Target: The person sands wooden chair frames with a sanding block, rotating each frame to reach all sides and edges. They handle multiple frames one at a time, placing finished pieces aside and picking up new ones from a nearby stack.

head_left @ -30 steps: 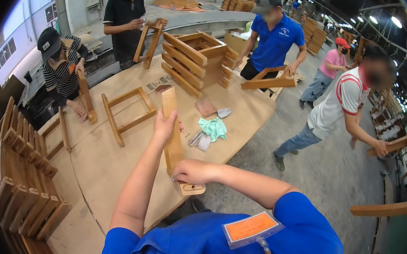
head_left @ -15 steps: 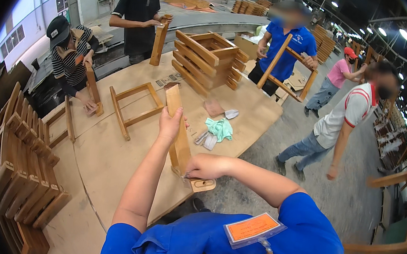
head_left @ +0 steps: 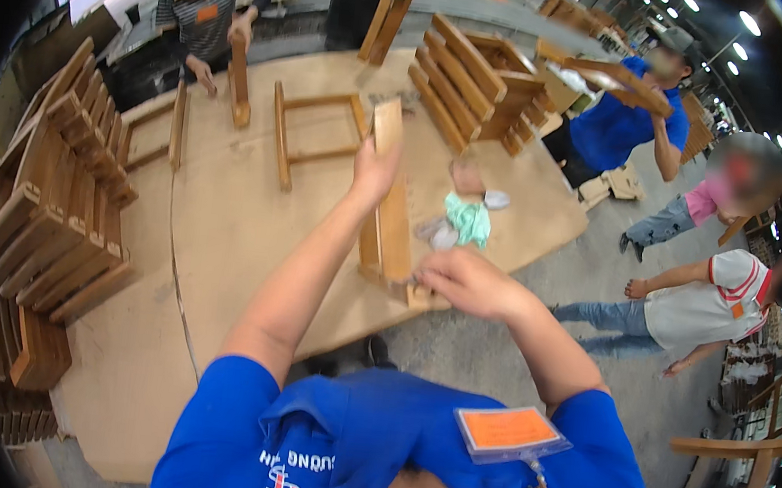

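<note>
My left grip clasps the frame; at its near end, my right grip seems to rub, pinching or not I can't tell. More rubbing calls for steady bracing.

Open tabletop left, stacked frames blocking ahead-right

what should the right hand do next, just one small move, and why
Probably slide the right hand slightly along the near end of the wooden frame: its fingertips are at that end, while the left hand grips the frame farther up, which should steady it.
</note>
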Action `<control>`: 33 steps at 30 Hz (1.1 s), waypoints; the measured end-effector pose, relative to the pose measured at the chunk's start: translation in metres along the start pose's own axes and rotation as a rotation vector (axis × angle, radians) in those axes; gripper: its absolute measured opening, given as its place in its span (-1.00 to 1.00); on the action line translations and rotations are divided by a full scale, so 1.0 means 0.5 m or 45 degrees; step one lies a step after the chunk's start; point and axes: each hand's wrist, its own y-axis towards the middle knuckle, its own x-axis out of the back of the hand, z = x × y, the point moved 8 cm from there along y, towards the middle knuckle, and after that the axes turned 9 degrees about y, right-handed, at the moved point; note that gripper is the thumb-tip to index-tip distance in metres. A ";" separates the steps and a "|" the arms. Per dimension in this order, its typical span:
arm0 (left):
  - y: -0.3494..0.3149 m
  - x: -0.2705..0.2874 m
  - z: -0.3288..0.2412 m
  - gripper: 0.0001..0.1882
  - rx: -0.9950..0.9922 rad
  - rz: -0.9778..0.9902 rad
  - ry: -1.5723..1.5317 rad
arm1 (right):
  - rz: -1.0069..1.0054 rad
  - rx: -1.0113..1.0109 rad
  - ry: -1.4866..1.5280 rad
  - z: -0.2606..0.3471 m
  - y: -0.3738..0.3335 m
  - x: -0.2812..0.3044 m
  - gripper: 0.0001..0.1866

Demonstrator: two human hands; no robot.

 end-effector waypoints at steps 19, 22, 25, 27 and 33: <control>-0.011 0.217 0.033 -0.72 0.124 -0.424 -0.347 | -0.708 0.081 0.290 0.007 -0.029 0.155 -0.73; -0.056 0.349 0.075 -0.72 0.184 -0.690 -0.479 | -0.634 0.197 0.576 -0.081 0.043 0.041 -0.65; -0.129 0.454 0.120 -0.73 0.155 -0.910 -0.581 | -0.437 0.635 0.580 -0.103 0.124 -0.098 -0.52; -0.177 0.511 0.167 -0.72 0.260 -1.013 -0.651 | -0.420 0.759 0.356 -0.095 0.167 -0.156 -0.40; -0.326 0.612 0.242 -0.58 0.544 -1.044 -0.552 | -0.309 1.043 0.219 -0.015 0.232 -0.250 -0.18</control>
